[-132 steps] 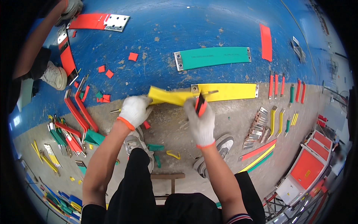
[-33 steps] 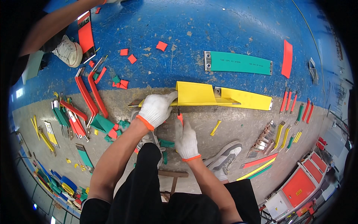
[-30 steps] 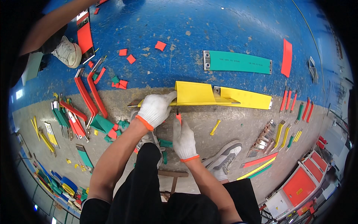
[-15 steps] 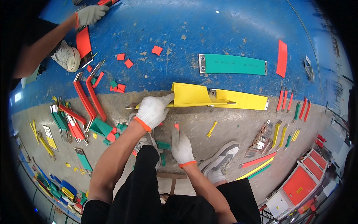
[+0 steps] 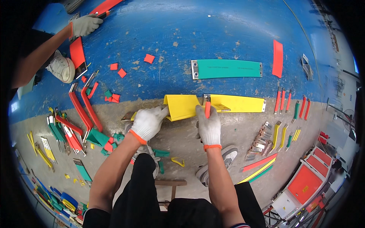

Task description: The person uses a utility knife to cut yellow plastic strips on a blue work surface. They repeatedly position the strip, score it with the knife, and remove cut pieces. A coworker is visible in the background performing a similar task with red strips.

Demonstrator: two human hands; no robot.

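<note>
A bent metal bar in a yellow sleeve (image 5: 182, 107) lies across in front of me, its left end partly hidden by my hand. My left hand (image 5: 147, 122) is closed on the bar's left part, by the raised bend. In my right hand (image 5: 210, 128) is a red-handled knife (image 5: 207, 110), tip pointing away from me, held at the bar's right part. The fingers wrap its handle and touch the yellow sleeve's edge. Behind the bar's right end lies a flat yellow-sleeved bar (image 5: 243, 103). Farther off rests a green-sleeved bar (image 5: 228, 69) with bare metal ends.
At the far left a co-worker's gloved hand (image 5: 86, 25) holds a dark tool by a red strip. Red angled bars (image 5: 80, 106) and green scraps (image 5: 98, 137) lie left. A yellow scrap (image 5: 178, 162) sits near my shoes. Metal pieces (image 5: 262, 140) and a red-panelled cabinet (image 5: 304, 186) stand right.
My right hand has moved forward and right with the knife, up to the yellow-sleeved bar. That bar's raised bend has tipped toward me. The whole view has shifted slightly.
</note>
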